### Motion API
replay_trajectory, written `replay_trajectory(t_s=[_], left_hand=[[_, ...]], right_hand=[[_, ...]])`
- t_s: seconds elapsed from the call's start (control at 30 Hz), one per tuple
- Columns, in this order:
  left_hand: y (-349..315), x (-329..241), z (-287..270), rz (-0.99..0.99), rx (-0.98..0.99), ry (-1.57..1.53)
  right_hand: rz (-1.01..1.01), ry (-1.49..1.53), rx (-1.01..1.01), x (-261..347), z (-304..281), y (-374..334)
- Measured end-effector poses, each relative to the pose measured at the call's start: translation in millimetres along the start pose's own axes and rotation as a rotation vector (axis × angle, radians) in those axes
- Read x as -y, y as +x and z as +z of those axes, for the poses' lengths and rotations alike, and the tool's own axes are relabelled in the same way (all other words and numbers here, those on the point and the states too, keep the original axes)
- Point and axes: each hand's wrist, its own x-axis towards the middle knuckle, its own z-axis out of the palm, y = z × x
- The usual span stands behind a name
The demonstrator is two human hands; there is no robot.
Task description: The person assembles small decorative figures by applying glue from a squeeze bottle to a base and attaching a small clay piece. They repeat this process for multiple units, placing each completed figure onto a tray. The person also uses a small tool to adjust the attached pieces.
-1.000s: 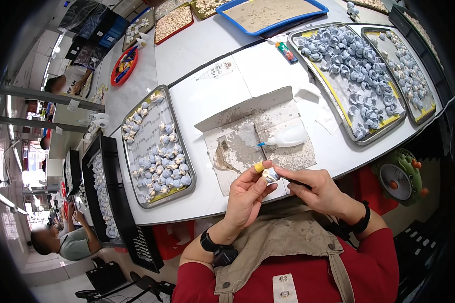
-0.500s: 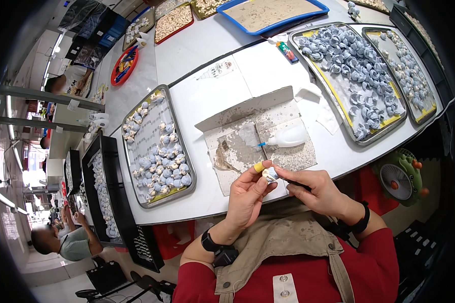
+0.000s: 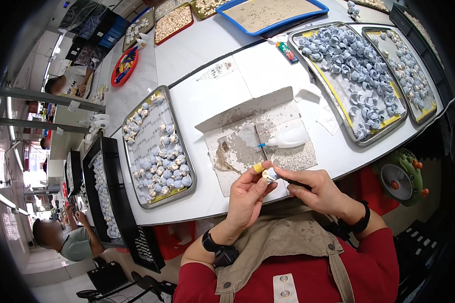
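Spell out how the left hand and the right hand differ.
The left hand pinches a small blue-and-cream piece; the right hand grips what looks like a slim dark tool. A yellow wrap covers a left-hand finger; none shows on the right hand. The left wrist carries a bulky dark device, the right a dark band. Both meet around the piece.

Brightly lit across the white tabletop (image 3: 258, 70), nearly washed out toward its middle, with soft shadows. Glares at far left around glowing tube lights (image 3: 3, 198). Sinks into darkness at lower right. Bends strongly toward a black fisheye rim. Looks clear centrally, softer outward, blurred over a co-worker's head (image 3: 48, 234).
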Motion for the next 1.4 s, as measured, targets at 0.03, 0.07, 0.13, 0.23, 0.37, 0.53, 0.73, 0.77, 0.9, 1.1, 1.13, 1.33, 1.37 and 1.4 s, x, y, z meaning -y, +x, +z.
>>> replay_trajectory(t_s=[0.03, 0.07, 0.13, 0.23, 0.37, 0.53, 0.73, 0.77, 0.9, 1.1, 1.13, 1.33, 1.37, 1.4], left_hand=[[-0.1, -0.3, 0.3, 0.0, 0.002, -0.002], [-0.2, -0.4, 0.3, 0.004, 0.001, 0.005], [0.1, 0.0, -0.1, 0.009, 0.001, 0.018], [-0.4, -0.2, -0.8, 0.0, -0.012, 0.026], [-0.1, -0.1, -0.6, -0.007, -0.005, 0.019], [-1.2, -0.6, 0.1, -0.003, -0.012, 0.034], [-0.5, -3.7, -0.1, -0.082, -0.042, 0.021], [-0.4, -5.2, -0.5, -0.101, -0.017, 0.017], [1.0, -7.2, -0.2, -0.178, 0.048, -0.029], [0.6, -6.7, 1.1, -0.191, 0.066, -0.028], [0.5, -6.1, 0.1, -0.192, 0.068, -0.033], [0.7, -4.3, -1.4, -0.18, 0.048, -0.005], [0.5, -4.2, -1.5, -0.18, 0.047, -0.004], [0.3, -4.4, -1.8, -0.179, 0.046, -0.002]], right_hand=[[-0.035, -0.015, -0.021, -1.4, 1.4, -0.4], [-0.07, -0.03, -0.042, -4.1, 3.8, -1.1], [-0.076, -0.057, -0.04, -5.0, 3.8, -1.4], [-0.023, -0.065, 0.006, -2.1, -0.6, 0.1], [-0.039, -0.028, -0.006, -1.9, -0.5, -0.2], [-0.089, -0.076, -0.027, -4.2, 1.4, -0.5], [-0.094, -0.141, -0.019, -1.4, -2.1, -0.3], [-0.142, -0.205, -0.026, -2.1, -3.9, -0.3], [-0.172, -0.384, -0.017, 9.3, -10.4, 1.1], [-0.196, -0.424, 0.004, 3.6, -7.3, -1.6], [-0.2, -0.43, 0.01, 3.8, -7.4, -1.5], [-0.214, -0.494, 0.028, 4.5, -7.5, -2.6], [-0.217, -0.517, 0.034, 4.8, -7.6, -2.9], [-0.22, -0.538, 0.042, 5.1, -7.7, -2.8]])
